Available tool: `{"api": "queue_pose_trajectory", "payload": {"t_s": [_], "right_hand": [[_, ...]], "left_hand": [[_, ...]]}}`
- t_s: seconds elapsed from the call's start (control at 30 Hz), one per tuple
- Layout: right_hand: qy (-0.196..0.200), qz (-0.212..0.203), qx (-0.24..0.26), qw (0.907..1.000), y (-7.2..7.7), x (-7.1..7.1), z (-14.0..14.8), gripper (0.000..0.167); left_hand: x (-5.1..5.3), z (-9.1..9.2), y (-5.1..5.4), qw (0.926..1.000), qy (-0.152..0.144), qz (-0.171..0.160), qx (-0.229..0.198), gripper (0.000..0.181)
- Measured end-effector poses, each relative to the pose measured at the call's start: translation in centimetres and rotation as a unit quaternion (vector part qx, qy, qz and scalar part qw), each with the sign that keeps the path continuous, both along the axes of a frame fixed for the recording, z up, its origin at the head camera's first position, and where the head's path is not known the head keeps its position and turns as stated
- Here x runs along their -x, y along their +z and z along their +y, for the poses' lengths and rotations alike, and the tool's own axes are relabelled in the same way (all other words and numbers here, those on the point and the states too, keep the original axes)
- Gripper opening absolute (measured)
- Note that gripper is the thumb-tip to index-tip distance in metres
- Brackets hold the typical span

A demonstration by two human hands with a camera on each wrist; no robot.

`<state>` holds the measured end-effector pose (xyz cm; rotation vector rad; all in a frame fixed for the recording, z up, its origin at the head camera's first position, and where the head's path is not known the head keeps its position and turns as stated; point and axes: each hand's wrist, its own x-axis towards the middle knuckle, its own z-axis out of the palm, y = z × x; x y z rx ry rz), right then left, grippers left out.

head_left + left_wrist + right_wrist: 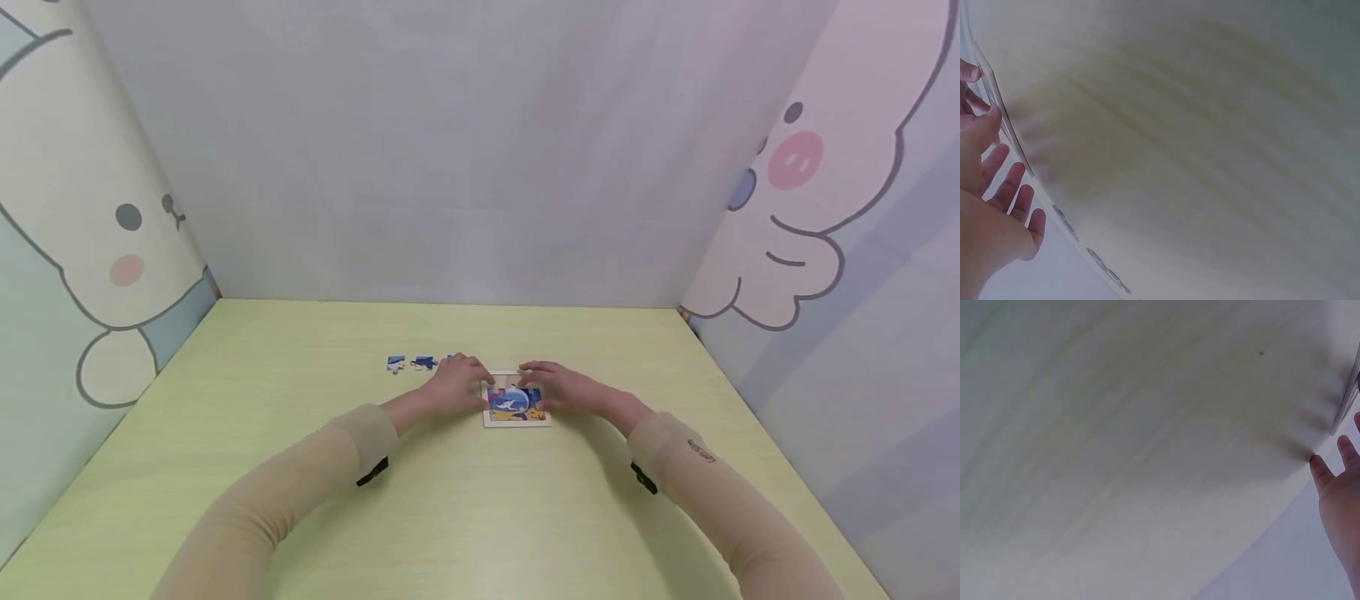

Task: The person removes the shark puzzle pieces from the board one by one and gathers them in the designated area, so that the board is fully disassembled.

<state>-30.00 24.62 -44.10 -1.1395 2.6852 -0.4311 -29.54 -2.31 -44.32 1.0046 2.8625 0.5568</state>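
Picture puzzle in white-rimmed tray [517, 423]: one, lying flat on the worktop [480, 517], between the two hands. Image of a blue-and-white sea animal over yellow ground; pale bare strip visible along the far part of the tray.

Left hand [454, 385]: at the tray's left side, thumb and forefinger reaching its rim. Grip released, fingers apart and gently bent.

Right hand [567, 391]: at the tray's right side, thumb by the near right part of the picture, forefinger towards the far rim. Grip released, fingers spread; cut off by the frame edge in the right wrist view. Whether any fingertip presses a piece: cannot tell.

Loose pieces, in a row left of the tray and slightly farther off: one blue-and-white piece [395, 363]; one dark blue piece [424, 362]; one blue piece [451, 358], mostly hidden behind the left hand.

Sleeves [300, 467], beige, pair; dark band beneath each cuff, small dark marking on the right.

Backdrop [450, 150], plain grey, behind the worktop; side panels [885, 333] printed with outlined cartoon animals.
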Motion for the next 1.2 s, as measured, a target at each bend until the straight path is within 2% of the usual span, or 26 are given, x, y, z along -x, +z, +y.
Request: {"api": "queue_pose_trajectory", "payload": {"t_s": [0.23, 0.37, 0.67, 1.0, 1.2], "right_hand": [[0.035, 0.000, -0.014, 0.9993, 0.3, -0.4, -0.3, 0.043], [0.031, -0.005, -0.016, 0.9994, 0.3, -0.5, -0.4, 0.041], [-0.025, 0.005, 0.009, 0.9996, -0.1, -0.5, -1.2, 0.030], [-0.095, 0.031, 0.012, 0.9949, -0.2, -0.9, -2.5, 0.030], [-0.102, 0.044, 0.009, 0.9938, -0.3, -1.0, -2.6, 0.027]], "left_hand": [[0.0, -0.1, -0.1, 1.0000, 0.001, -0.010, 0.002, 0.037], [0.0, 0.0, -0.3, 0.9998, 0.003, -0.018, 0.007, 0.035], [0.0, 0.2, -0.2, 0.9992, 0.013, -0.035, -0.014, 0.036], [-0.2, 0.4, 0.1, 0.9974, 0.029, -0.060, -0.026, 0.032], [-0.2, 0.4, 0.1, 0.9977, 0.029, -0.057, -0.025, 0.033]]}}
